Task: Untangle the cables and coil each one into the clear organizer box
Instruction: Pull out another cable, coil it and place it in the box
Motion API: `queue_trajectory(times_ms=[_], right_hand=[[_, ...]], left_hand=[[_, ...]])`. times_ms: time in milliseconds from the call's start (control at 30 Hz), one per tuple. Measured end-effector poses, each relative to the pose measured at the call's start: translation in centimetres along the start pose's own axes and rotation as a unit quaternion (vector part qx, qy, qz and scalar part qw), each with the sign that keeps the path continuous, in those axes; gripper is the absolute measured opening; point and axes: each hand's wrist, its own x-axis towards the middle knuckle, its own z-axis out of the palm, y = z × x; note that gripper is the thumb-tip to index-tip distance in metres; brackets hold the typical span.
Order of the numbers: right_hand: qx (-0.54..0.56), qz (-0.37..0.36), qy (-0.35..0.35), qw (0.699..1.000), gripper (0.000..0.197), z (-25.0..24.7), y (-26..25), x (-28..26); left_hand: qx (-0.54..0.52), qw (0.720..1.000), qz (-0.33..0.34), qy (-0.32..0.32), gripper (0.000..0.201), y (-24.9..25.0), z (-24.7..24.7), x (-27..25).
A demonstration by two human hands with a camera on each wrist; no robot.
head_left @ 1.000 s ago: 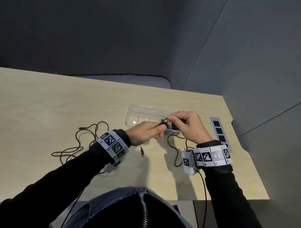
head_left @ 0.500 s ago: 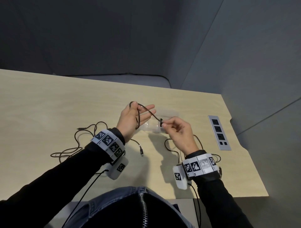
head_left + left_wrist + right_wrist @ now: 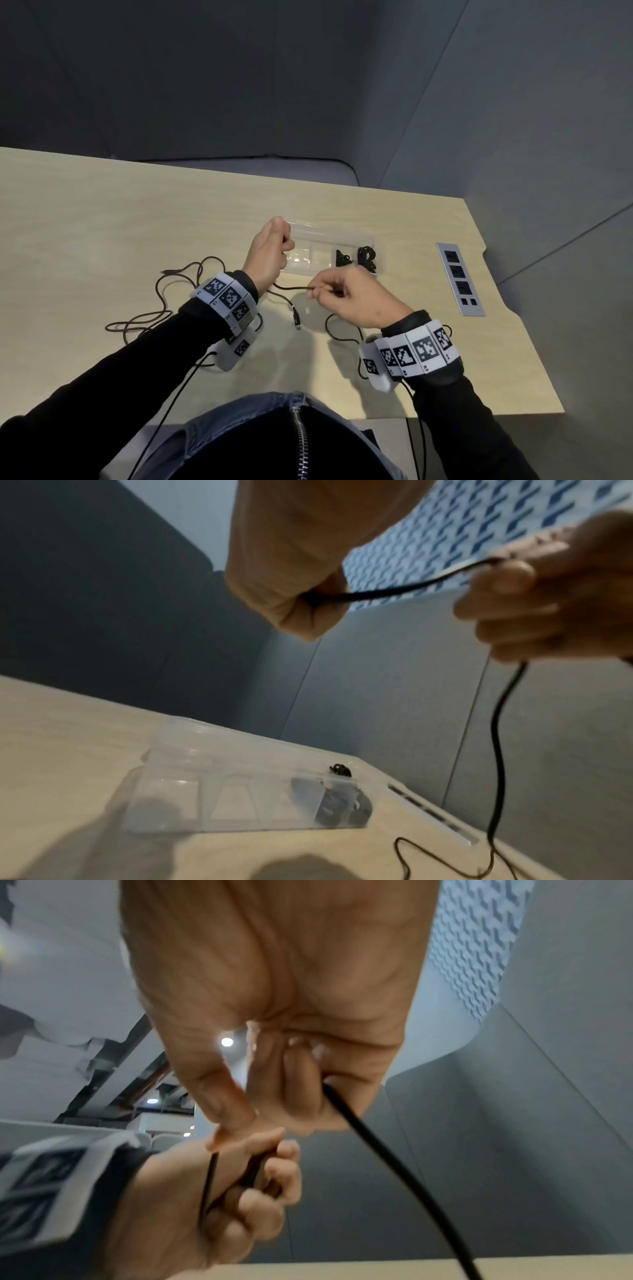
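Observation:
My left hand (image 3: 282,244) is curled into a fist round loops of a thin black cable (image 3: 291,287), just left of the clear organizer box (image 3: 308,228). My right hand (image 3: 317,291) pinches the same cable in front of the box, with a short taut stretch running to the left wrist. From the right hand (image 3: 548,601) the cable (image 3: 394,588) hangs down to the table. Its plug end (image 3: 296,318) lies on the table. Two coiled black cables (image 3: 356,257) fill the box's right compartments. The right wrist view shows my fingers (image 3: 301,1096) closed on the cable (image 3: 377,1150).
Another loose black cable (image 3: 164,298) sprawls on the table to the left of my left arm. A grey power socket strip (image 3: 459,279) is set into the table at the right. The box's left compartments (image 3: 205,799) hold nothing. Grey partition walls stand behind.
My left hand, flat with the cable looped over it half a second ago, has curled into a fist. My right hand has dropped lower and toward me, drawing the cable below the left wrist.

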Motion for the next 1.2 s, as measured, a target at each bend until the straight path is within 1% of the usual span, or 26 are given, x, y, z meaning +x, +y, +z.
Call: queue_trajectory(times_ms=[100, 200, 233, 300, 367, 400, 433, 500, 567, 633, 667, 700, 767, 833, 867, 933, 967, 1000, 1200], right_hand=[[0.010, -0.023, 0.070, 0.997, 0.013, -1.5, -0.5, 0.6], [0.033, -0.026, 0.127, 0.991, 0.013, -2.6, -0.2, 1.3], [0.033, -0.028, 0.135, 0.990, 0.012, -2.9, -0.1, 1.4], [0.029, -0.035, 0.122, 0.991, 0.012, -3.2, 0.0, 1.6], [0.015, -0.055, 0.096, 0.994, 0.012, -3.1, -0.2, 1.8], [0.010, -0.065, 0.092, 0.994, 0.013, -3.0, -0.4, 2.0], [0.011, -0.072, 0.096, 0.993, 0.013, -3.0, -0.5, 2.2], [0.016, -0.072, 0.115, 0.991, 0.013, -3.1, -0.3, 2.8], [0.024, -0.057, 0.145, 0.987, 0.011, -3.2, 0.2, 3.2], [0.041, -0.033, 0.177, 0.983, 0.007, -3.2, 0.7, 3.5], [0.049, -0.022, 0.186, 0.981, 0.006, -3.1, 0.9, 3.6], [0.054, -0.008, 0.189, 0.980, 0.006, -2.9, 1.3, 3.7], [0.069, 0.018, 0.181, 0.981, 0.005, -2.6, 1.9, 3.8], [0.101, 0.039, 0.144, 0.984, 0.005, -2.4, 2.6, 3.9], [0.112, 0.043, 0.114, 0.986, 0.005, -2.2, 2.8, 4.0], [0.108, 0.043, 0.078, 0.990, 0.012, -1.7, 2.9, 3.9], [0.109, 0.040, 0.079, 0.990, 0.015, -1.6, 3.0, 3.9], [0.118, 0.036, 0.085, 0.989, 0.016, -1.4, 3.0, 3.8], [0.204, 0.057, 0.109, 0.971, 0.006, -1.5, 2.7, 3.8]], left_hand=[[0.042, 0.999, -0.010, -0.016, 0.039, -0.8, 0.1, -0.1], [-0.016, 0.998, -0.057, -0.033, 0.039, -1.1, 0.1, 0.0], [-0.028, 0.996, -0.068, -0.042, 0.039, -1.1, 0.0, 0.0], [0.009, 0.996, -0.062, -0.069, 0.038, -1.2, 0.0, 0.1], [0.070, 0.989, -0.046, -0.121, 0.035, -0.9, 0.3, -0.2], [0.078, 0.984, -0.048, -0.150, 0.031, -0.8, 0.6, -0.4], [0.072, 0.981, -0.059, -0.171, 0.028, -0.7, 0.8, -0.6], [0.033, 0.979, -0.084, -0.183, 0.030, -0.4, 1.0, -0.9], [0.002, 0.978, -0.104, -0.182, 0.046, -0.4, 1.1, -1.0], [0.014, 0.970, -0.120, -0.211, 0.060, -0.3, 1.0, -1.0], [0.032, 0.965, -0.117, -0.234, 0.058, -0.3, 1.0, -1.1], [0.047, 0.958, -0.107, -0.260, 0.050, -0.4, 1.0, -1.2], [0.054, 0.947, -0.087, -0.303, 0.028, -0.6, 0.9, -1.2], [0.033, 0.941, -0.082, -0.326, 0.018, -0.9, 0.6, -1.0], [0.027, 0.938, -0.081, -0.335, 0.020, -0.9, 0.4, -0.8], [0.056, 0.932, -0.073, -0.350, 0.034, -0.5, 0.4, -0.9], [0.075, 0.928, -0.068, -0.360, 0.034, -0.3, 0.4, -1.0], [0.088, 0.923, -0.063, -0.369, 0.029, -0.3, 0.5, -1.0], [0.107, 0.911, -0.064, -0.393, 0.018, 0.5, 0.6, -1.3]])
